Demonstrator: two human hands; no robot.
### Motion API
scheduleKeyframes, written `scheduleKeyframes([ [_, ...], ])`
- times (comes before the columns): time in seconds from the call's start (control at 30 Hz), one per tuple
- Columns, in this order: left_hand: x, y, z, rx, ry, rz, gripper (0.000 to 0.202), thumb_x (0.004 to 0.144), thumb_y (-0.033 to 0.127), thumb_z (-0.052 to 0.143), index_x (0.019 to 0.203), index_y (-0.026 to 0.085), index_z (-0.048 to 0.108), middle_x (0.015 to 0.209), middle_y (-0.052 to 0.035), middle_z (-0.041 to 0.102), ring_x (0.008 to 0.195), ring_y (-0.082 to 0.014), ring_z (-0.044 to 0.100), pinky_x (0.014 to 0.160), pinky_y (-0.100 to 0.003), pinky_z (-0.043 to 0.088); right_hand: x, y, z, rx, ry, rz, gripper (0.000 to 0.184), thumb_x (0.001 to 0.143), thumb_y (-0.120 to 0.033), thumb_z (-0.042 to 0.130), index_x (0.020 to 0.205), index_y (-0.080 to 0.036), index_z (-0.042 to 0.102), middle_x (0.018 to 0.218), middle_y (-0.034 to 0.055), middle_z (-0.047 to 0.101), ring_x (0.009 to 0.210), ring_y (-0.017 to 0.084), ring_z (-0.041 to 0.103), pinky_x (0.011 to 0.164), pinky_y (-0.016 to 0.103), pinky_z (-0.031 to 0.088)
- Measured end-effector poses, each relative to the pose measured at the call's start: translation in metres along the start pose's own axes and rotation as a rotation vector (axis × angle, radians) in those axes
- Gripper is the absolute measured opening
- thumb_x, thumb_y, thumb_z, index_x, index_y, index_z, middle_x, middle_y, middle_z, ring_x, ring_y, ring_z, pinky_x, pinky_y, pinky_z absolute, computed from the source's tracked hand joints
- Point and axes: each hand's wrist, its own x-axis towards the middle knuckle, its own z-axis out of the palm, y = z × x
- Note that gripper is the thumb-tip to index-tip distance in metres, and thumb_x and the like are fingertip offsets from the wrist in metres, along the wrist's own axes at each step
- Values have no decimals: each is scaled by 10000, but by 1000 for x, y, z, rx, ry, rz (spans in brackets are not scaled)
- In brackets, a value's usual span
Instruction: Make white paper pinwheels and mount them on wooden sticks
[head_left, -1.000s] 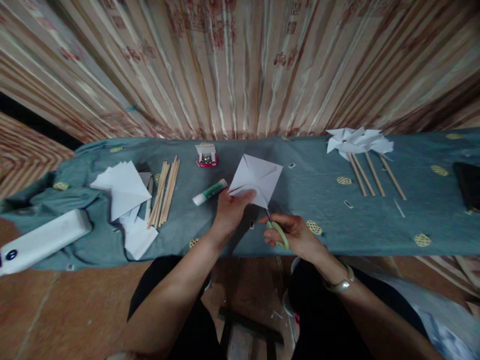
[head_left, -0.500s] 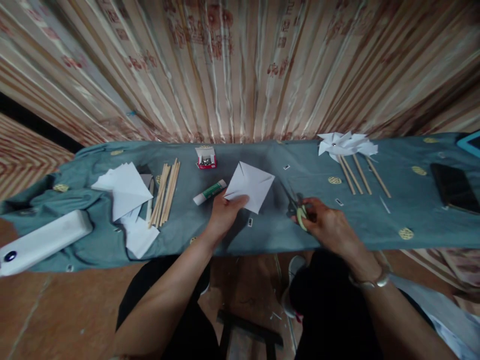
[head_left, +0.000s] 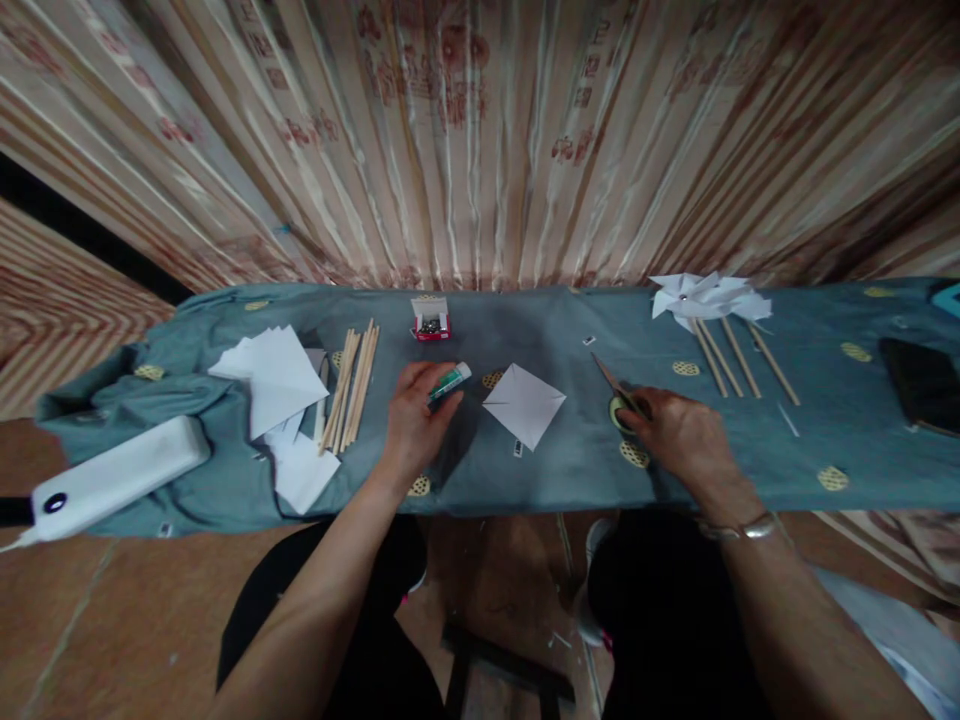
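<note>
Far left: white case [head_left: 142, 465] lying aslant on rumpled cloth [head_left: 787, 470], its outer end out past the table edge. A tug on the cloth could tip it off.

Next, paper [head_left: 285, 375], a loose, fanned pile with more sheets under it. A sleeve or draught could scatter it; the near sheets lie close to the edge. Sticks [head_left: 349, 390] just right of the pile, side by side, unbound; a forearm brushing them could set them rolling.

Box [head_left: 433, 337] toward the back, lid up, small metal bits inside. A knock from the knuckles would spill them, and they would be hard to find in the folds.

Left hand [head_left: 418, 425]: thumb and fingers closed around glue [head_left: 450, 382], tilted. Cannot tell whether it is capped; if not, it could smear the cloth.

Square [head_left: 525, 407] lies on the cloth between the hands, touched by neither. Slits run inward from its corners. Likely weak spot: the uncut middle, where a rough pull could lengthen a slit and tear off a flap.

Right hand [head_left: 686, 440]: fingers curled about the handles of scissors [head_left: 611, 381], points aimed away from the body. A careless sweep leftward could snag the square.

Beyond, pinwheels [head_left: 709, 298], heads bunched together; lifting one might bend another's blades.
</note>
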Motion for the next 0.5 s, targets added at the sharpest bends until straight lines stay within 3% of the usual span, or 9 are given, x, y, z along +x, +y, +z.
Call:
scheduleKeyframes([
  [0.07, 1, -17, -9, 157, 23, 10, 406, 768, 197, 719, 1168, 170, 652, 1180, -111, 626, 1127, -267, 581, 1007, -427, 472, 0, -1, 0, 17, 82, -16, 279, 904, -328, 563, 1034, -132, 714, 871, 163, 757, 769, 299, 722, 613, 338, 488],
  [0.17, 1, -36, -13, 276, -71, -20, 373, 760, 193, 714, 1130, 176, 667, 1105, -102, 664, 1070, -283, 601, 972, -445, 485, 1, -7, 0, 101, 214, -49, 370, 923, -347, 531, 1129, -80, 685, 990, 198, 744, 878, 325, 713, 720, 383, 525],
  [0.23, 2, -42, -13, 269, -126, -41, 280, 783, 194, 680, 1063, 180, 690, 1020, -88, 683, 1009, -271, 620, 932, -424, 498, 2, -15, -2, 203, 258, -77, 381, 934, -349, 508, 1140, -80, 681, 1035, 199, 738, 937, 331, 702, 796, 412, 528],
  [0.33, 4, -36, -12, 115, -106, -116, 213, 793, 222, 657, 995, 174, 709, 943, -70, 687, 928, -240, 636, 878, -384, 505, 4, -38, -5, 480, 281, -90, 353, 921, -364, 526, 1108, -119, 700, 1080, 177, 736, 978, 307, 695, 868, 424, 525],
  [0.4, 4, -24, -10, -97, -77, -186, 237, 793, 276, 665, 1001, 173, 713, 929, -55, 691, 869, -209, 642, 830, -350, 509, 3, -59, -6, 800, 216, -67, 304, 891, -385, 580, 1057, -173, 721, 1055, 120, 751, 885, 246, 709, 826, 382, 544],
  [0.5, -1, 0, -5, -433, -128, -237, 316, 771, 380, 709, 1020, 188, 730, 932, -39, 709, 855, -189, 651, 795, -314, 509, 1, -94, -7, 1381, -48, 19, 306, 805, -428, 693, 1019, -212, 721, 978, 66, 768, 802, 190, 702, 714, 318, 558],
])
